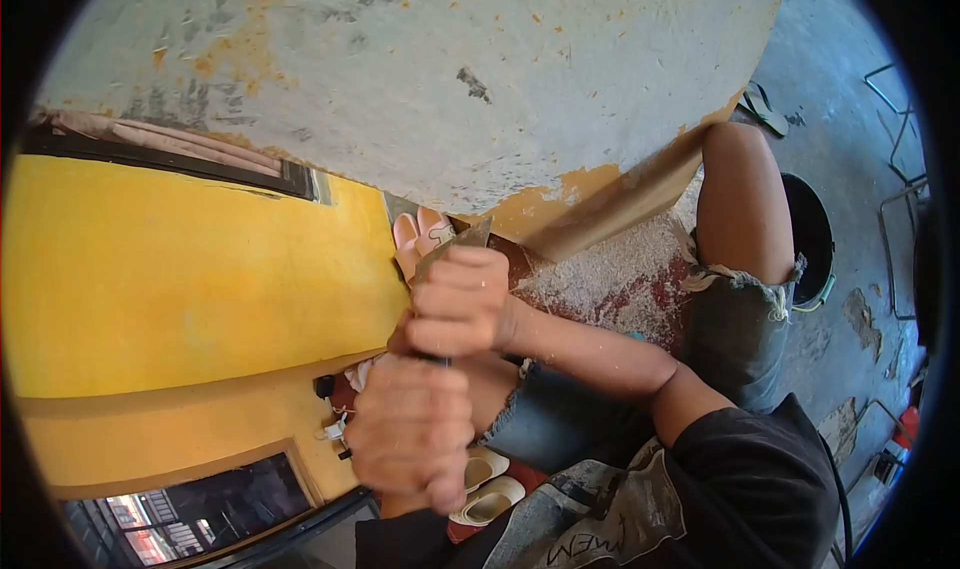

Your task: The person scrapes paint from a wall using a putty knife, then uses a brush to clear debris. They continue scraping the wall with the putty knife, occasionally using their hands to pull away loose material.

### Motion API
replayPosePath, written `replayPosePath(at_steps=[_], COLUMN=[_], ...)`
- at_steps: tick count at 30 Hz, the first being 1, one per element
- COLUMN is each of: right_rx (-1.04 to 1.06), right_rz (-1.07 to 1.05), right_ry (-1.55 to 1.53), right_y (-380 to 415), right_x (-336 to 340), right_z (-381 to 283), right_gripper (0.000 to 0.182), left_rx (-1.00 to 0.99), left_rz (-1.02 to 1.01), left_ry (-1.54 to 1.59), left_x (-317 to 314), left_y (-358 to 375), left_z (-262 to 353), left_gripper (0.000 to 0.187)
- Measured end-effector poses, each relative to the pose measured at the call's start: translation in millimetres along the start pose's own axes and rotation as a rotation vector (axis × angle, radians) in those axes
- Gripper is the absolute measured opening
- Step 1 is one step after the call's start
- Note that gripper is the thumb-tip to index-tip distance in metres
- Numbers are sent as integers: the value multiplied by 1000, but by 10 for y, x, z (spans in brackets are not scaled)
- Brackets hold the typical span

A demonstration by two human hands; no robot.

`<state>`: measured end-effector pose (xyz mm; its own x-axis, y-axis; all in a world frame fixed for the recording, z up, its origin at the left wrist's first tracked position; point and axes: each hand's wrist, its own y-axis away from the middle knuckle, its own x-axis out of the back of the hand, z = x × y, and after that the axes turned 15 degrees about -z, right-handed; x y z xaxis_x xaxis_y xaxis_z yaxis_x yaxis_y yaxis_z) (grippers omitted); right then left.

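The right hand (460, 301) grips a flat-bladed tool (474, 234) beneath the scuffed panel (560, 89) ahead; the left hand (413, 424) clenches it behind, seemingly adding force.

right grip (460, 301) around bladed tool (475, 236) | left grip (412, 427) blurred, apparently closed on it too | flaked grey panel (400, 79) nearby

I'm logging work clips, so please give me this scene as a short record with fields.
Right hand: closed around a tool, its blade showing; contact with the pale wall unclear
Left hand: curled, blurred; contents hidden
Wall: patchy, stained
Floor: pale debris over red
Footwear: pink slippers, cream shoes
Container: black bucket
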<state>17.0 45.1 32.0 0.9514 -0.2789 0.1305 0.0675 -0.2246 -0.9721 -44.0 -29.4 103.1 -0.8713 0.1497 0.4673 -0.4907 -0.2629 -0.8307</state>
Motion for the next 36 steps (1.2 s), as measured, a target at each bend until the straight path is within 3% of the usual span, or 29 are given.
replayPosePath(at_steps=[2,4,5,8,9,10,12,13,14,16,17,19,20,22,24,25,26,28,29,30,32,33,34,36], right_rx=[4,-138,-121,-37,-83,-86,-192,-69,-81,-64,-180,-140,-132,-39,-138,-215,-201,-65,-54,-63,-237,-187,-183,-56], right_rz=[-25,-107,-140,-99,-114,-119,-186,-76,-77,-146,-222,-181,-143,-139,-171,-251,-244,-144,-144,-145,-245,-152,-148,-155], right_ry=[-16,-72,-86,-82,-193,-209,-119,-127,-122,-197,-194,-155,-119,-118,-238,-192,-181,-155,-145,-157,-208,-189,-171,-213], right_y=[72,126,124,60,165,268,281,252,224,190,241,261,190,189,245,309,235,143,122,181,305,322,215,77], right_x=[-17,-97,-55,98,-10,-43,-32,-29,-18,-8,-5,-30,6,83,7,-11,24,117,116,69,-70,-124,-48,113], right_z=[21,118,83,-18,82,19,94,70,80,84,142,81,67,71,155,160,153,-10,-25,23,144,103,98,-71], right_gripper=[25,23,23,20,17,17,16,17,17,18,18,18,17,19,22,20,20,15,16,16,19,19,19,18], left_rx=[-47,297,333,255,510,523,729,869,272,499,506,1108,539,64,566,749,729,114,32,48,984,830,394,71], left_rz=[17,100,79,15,146,150,-106,6,-210,-29,-23,267,-39,-244,42,-1,-3,-28,-156,-157,204,96,49,-88], left_ry=[59,30,-85,-165,-416,-426,-215,-403,-18,-195,-204,-435,-210,75,-378,-168,-169,-114,0,-4,-392,-466,-309,-12], left_x=[6,40,-11,-49,-157,-101,66,-142,73,-47,-118,-213,-46,60,-143,-6,-35,-136,-14,-36,-116,-140,-117,-25], left_y=[8,47,74,103,132,169,131,100,93,63,41,23,49,20,77,89,65,54,50,106,175,54,114,8], left_z=[-74,-154,-64,152,120,194,176,341,201,185,280,341,141,52,53,56,30,48,-2,70,222,183,42,73], left_gripper=[55,57,54,49,53,53,26,44,37,42,42,42,40,41,49,52,52,47,46,46,50,52,53,56])
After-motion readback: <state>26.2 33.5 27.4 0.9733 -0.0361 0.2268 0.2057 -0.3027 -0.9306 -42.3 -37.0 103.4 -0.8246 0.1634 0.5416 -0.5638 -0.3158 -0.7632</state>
